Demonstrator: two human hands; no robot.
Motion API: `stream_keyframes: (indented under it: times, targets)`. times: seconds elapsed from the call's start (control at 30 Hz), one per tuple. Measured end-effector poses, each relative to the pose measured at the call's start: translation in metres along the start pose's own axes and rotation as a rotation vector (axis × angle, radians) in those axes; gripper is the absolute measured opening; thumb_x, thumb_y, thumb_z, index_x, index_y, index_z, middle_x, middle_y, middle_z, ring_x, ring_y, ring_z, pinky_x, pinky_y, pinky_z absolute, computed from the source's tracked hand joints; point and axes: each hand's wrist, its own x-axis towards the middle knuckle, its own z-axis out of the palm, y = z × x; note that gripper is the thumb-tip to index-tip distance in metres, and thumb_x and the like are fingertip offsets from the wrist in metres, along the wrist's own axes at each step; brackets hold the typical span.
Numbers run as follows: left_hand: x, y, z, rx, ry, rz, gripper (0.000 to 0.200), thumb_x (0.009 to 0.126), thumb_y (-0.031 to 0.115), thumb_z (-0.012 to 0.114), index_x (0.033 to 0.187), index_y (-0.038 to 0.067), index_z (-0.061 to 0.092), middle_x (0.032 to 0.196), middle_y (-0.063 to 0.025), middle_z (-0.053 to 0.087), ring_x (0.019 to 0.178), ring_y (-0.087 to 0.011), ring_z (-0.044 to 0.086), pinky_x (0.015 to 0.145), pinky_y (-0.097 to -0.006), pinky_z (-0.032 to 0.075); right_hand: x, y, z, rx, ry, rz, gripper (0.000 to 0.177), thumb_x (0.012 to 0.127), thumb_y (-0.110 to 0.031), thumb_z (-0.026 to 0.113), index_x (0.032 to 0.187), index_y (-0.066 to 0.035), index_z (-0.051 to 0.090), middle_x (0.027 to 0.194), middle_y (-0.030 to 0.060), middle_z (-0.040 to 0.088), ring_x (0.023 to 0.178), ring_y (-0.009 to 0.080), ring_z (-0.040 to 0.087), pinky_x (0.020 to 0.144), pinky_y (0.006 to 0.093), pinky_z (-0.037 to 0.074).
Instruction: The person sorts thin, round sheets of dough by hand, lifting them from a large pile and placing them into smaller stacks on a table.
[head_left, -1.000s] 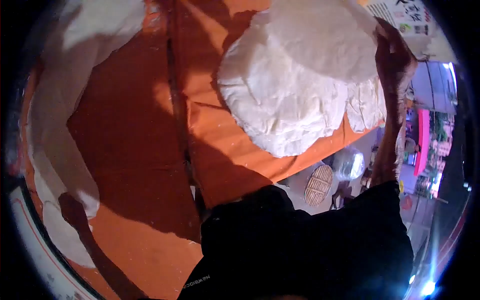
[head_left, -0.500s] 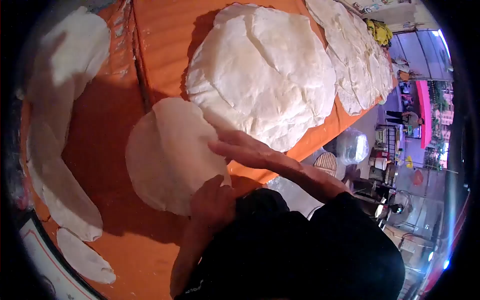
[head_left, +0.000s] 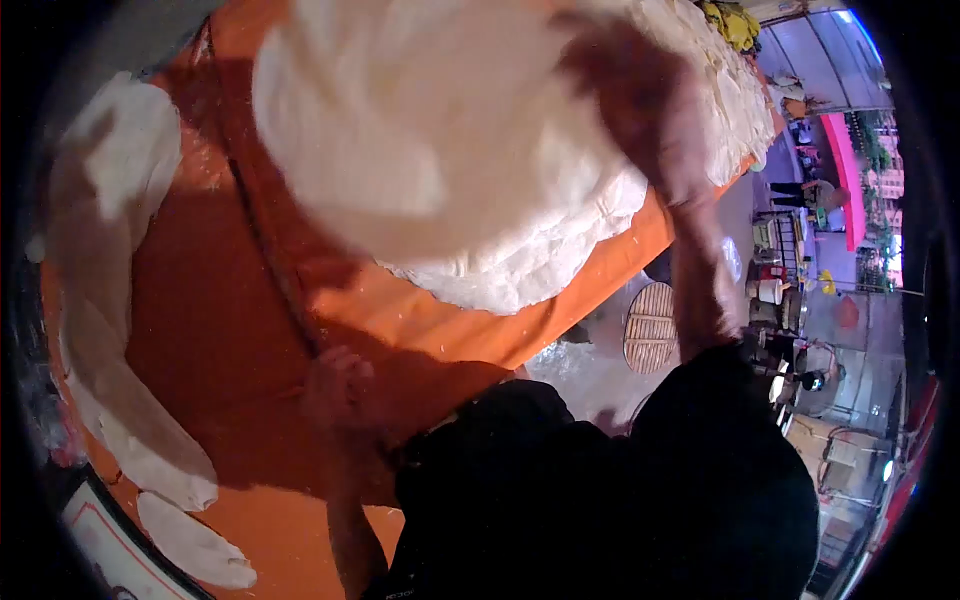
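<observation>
A thin round sheet of dough [head_left: 390, 130], blurred by motion, is over the big pile of dough sheets [head_left: 510, 270] on the orange table. My right hand [head_left: 640, 90] is at the sheet's right side, its fingers reaching toward the dough. They are too smeared to show whether they grip it. Low on the left, my left hand [head_left: 340, 385] is above the orange cover [head_left: 200, 370], holding nothing, its fingers loosely bent and apart.
A row of overlapping dough sheets [head_left: 130, 380] runs along the table's left edge, with a small separate piece [head_left: 195, 540] at its end. More sheets [head_left: 735, 90] lie at the far right. Beyond the table edge are a round slatted stool [head_left: 650, 328] and a distant person [head_left: 825, 195].
The dough sheet has left the table in front of me and moved up over the pile. My right hand has swung up and right; my left hand has drawn off to the left.
</observation>
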Motion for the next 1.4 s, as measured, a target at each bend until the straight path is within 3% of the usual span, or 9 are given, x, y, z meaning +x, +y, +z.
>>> stream_keyframes:
  times: [0.1, 0.27, 0.47, 0.8, 0.87, 0.9, 1.07, 1.33, 1.4]
  targets:
    - [0.004, -0.012, -0.004, 0.004, 0.04, -0.059, 0.009, 0.085, 0.005, 0.065, 0.092, 0.003, 0.061, 0.099, -0.0146, 0.064, 0.083, -0.0293, 0.064, 0.064, -0.0353, 0.056, 0.027, -0.003, -0.03, -0.504, 0.284, -0.4, 0.028, 0.089, -0.011, 0.055, 0.114, 0.0, 0.063, 0.076, 0.0183, 0.063, 0.063, 0.0277, 0.063, 0.057, 0.0401, 0.051]
    - [0.012, -0.001, -0.007, 0.122, -0.126, -0.06, 0.009, 0.085, 0.007, 0.065, 0.092, 0.003, 0.061, 0.1, -0.0155, 0.064, 0.084, -0.0309, 0.064, 0.066, -0.0367, 0.054, 0.01, 0.083, -0.012, -0.795, 0.045, -0.56, 0.019, 0.087, -0.008, 0.064, 0.105, -0.012, 0.069, 0.087, 0.0096, 0.069, 0.078, 0.0283, 0.067, 0.067, 0.0379, 0.055]
    - [-0.027, -0.026, 0.025, 0.164, -0.208, -0.064, 0.013, 0.083, 0.011, 0.066, 0.094, 0.004, 0.062, 0.1, -0.0145, 0.064, 0.089, -0.0334, 0.063, 0.077, -0.0436, 0.051, -0.055, 0.2, 0.053, -0.694, -0.115, -0.251, 0.049, 0.078, -0.035, 0.075, 0.118, -0.01, 0.06, 0.096, 0.0142, 0.067, 0.092, 0.0364, 0.063, 0.07, 0.0471, 0.053]
    - [-0.029, -0.015, 0.025, 0.09, -0.142, -0.128, 0.009, 0.083, 0.008, 0.064, 0.091, 0.005, 0.062, 0.097, -0.0122, 0.064, 0.089, -0.0321, 0.061, 0.076, -0.0419, 0.047, 0.034, 0.233, -0.031, -1.037, -0.171, -0.025, 0.024, 0.087, -0.013, 0.053, 0.108, -0.01, 0.065, 0.086, 0.0159, 0.068, 0.074, 0.0342, 0.066, 0.061, 0.0463, 0.052]
    - [-0.026, -0.017, 0.025, 0.107, -0.118, -0.031, 0.008, 0.083, 0.007, 0.064, 0.09, 0.006, 0.061, 0.094, -0.0115, 0.063, 0.086, -0.0314, 0.061, 0.075, -0.0417, 0.046, 0.093, 0.341, -0.106, -2.004, 0.356, -0.703, 0.029, 0.09, -0.01, 0.05, 0.116, -0.001, 0.06, 0.081, 0.0154, 0.06, 0.073, 0.0307, 0.059, 0.063, 0.0452, 0.048]
    - [-0.025, -0.017, 0.026, 0.12, -0.141, -0.05, 0.007, 0.083, 0.006, 0.063, 0.09, 0.006, 0.061, 0.093, -0.0112, 0.062, 0.085, -0.0313, 0.06, 0.074, -0.0417, 0.046, 0.135, 0.316, -0.152, -1.046, 0.304, -0.539, 0.02, 0.09, -0.009, 0.05, 0.107, -0.003, 0.06, 0.085, 0.0152, 0.056, 0.075, 0.0343, 0.054, 0.064, 0.0469, 0.044]
    - [-0.03, -0.008, 0.021, 0.141, -0.138, -0.113, 0.01, 0.084, 0.007, 0.063, 0.093, 0.006, 0.06, 0.09, -0.0099, 0.061, 0.084, -0.0298, 0.059, 0.074, -0.0401, 0.045, 0.158, 0.19, -0.185, -1.089, 0.524, -0.961, 0.008, 0.089, -0.011, 0.055, 0.093, -0.006, 0.059, 0.074, 0.0194, 0.059, 0.069, 0.0393, 0.057, 0.059, 0.0474, 0.044]
    - [-0.061, -0.054, -0.024, 0.157, -0.067, -0.335, 0.024, 0.095, 0.019, 0.056, 0.113, 0.004, 0.059, 0.114, -0.0187, 0.059, 0.105, -0.0355, 0.057, 0.09, -0.045, 0.046, -0.023, 0.182, -0.013, -0.837, -0.355, -0.115, 0.011, 0.09, -0.014, 0.059, 0.097, -0.007, 0.063, 0.085, 0.0199, 0.064, 0.081, 0.0418, 0.06, 0.068, 0.0491, 0.049]
    - [-0.064, -0.081, -0.052, 0.36, -0.012, -0.467, 0.032, 0.095, 0.023, 0.056, 0.121, 0.004, 0.058, 0.121, -0.0207, 0.058, 0.11, -0.0377, 0.055, 0.091, -0.0465, 0.045, -0.077, 0.214, 0.034, -0.729, -0.283, -0.631, 0.034, 0.082, -0.008, 0.059, 0.116, -0.01, 0.061, 0.103, 0.0195, 0.066, 0.097, 0.0376, 0.062, 0.081, 0.0464, 0.052]
